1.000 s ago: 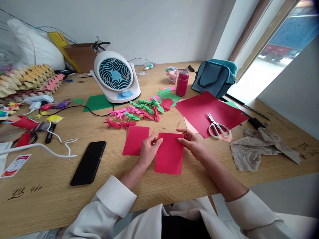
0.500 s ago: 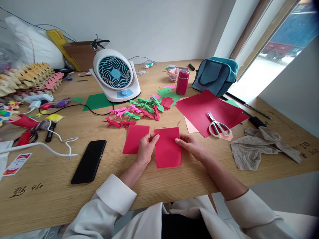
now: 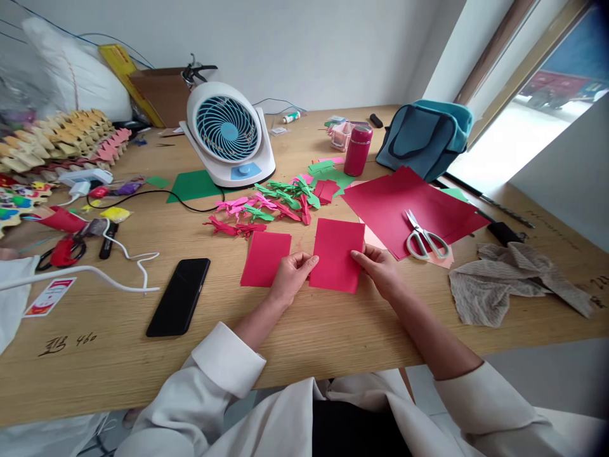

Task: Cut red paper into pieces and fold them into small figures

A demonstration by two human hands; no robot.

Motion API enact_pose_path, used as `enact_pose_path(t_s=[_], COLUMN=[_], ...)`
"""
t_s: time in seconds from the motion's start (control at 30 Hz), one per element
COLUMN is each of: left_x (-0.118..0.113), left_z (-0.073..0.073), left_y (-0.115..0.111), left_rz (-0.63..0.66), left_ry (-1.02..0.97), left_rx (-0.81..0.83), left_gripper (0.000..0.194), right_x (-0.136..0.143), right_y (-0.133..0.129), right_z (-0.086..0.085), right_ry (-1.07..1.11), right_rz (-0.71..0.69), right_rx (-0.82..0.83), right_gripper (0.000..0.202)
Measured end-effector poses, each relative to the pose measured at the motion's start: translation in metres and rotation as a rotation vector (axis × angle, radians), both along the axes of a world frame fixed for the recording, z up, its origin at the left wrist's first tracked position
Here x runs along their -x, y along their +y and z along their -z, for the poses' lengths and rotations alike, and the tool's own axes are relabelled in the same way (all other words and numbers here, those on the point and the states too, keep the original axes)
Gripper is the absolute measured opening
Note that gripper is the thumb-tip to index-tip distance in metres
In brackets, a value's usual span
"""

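Note:
A red paper rectangle point(image 3: 337, 255) is held between both hands, just above the table. My left hand point(image 3: 292, 277) pinches its left edge, thumb on top. My right hand point(image 3: 379, 266) grips the right edge the same way. Left of it lies a stack of red paper pieces point(image 3: 265, 259), partly beside my left fingers. Behind the hands are folded pink, green and red paper pieces point(image 3: 280, 202) in a loose pile. White-handled scissors point(image 3: 425, 238) rest on large red sheets point(image 3: 394, 203) at the right.
On the wooden table point(image 3: 304, 343) are a black phone point(image 3: 179, 297), a white fan point(image 3: 231, 136), a red flask point(image 3: 358, 150), a blue bag point(image 3: 423, 139) and a crumpled cloth point(image 3: 495, 282). White cables and small items lie at the left.
The held red paper has moved slightly up and to the right and is now a little tilted, both hands moving with it. The whole view has also shifted slightly.

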State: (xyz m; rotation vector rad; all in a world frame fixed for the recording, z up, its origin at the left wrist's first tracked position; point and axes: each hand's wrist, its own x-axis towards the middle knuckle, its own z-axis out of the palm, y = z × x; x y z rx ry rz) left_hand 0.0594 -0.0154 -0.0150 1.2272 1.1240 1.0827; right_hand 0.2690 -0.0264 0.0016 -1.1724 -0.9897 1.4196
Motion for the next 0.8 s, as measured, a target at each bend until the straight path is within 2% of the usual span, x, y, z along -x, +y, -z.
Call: enact_pose_path(t_s=[0.13,0.3,0.5,0.7,0.8], left_x=[0.001,-0.001,-0.003,-0.003,-0.004], left_z=[0.002,-0.008,-0.016,-0.011,-0.009], left_y=[-0.001,-0.004,-0.008,-0.007,-0.007], left_rz=[0.027,0.011,0.009,-0.014,-0.015], left_ry=[0.14,0.221,0.248,0.202,0.195], left_rx=[-0.091,-0.17,-0.184,-0.182,-0.182], left_gripper=[0.032,0.031,0.033,0.034,0.034], right_x=[-0.005,-0.006,-0.006,0.002,0.007], right_y=[0.003,0.004,0.004,-0.001,-0.002], right_z=[0.003,0.006,0.007,-0.001,0.0], right_ry=[-0.013,0.031,0.043,0.037,0.023], right_rz=[0.018,-0.003,-0.001,-0.087,-0.126], right_rx=[-0.042,-0.074,-0.077,-0.013,0.026], right_gripper=[0.034,0.029,0.027,0.041,0.042])
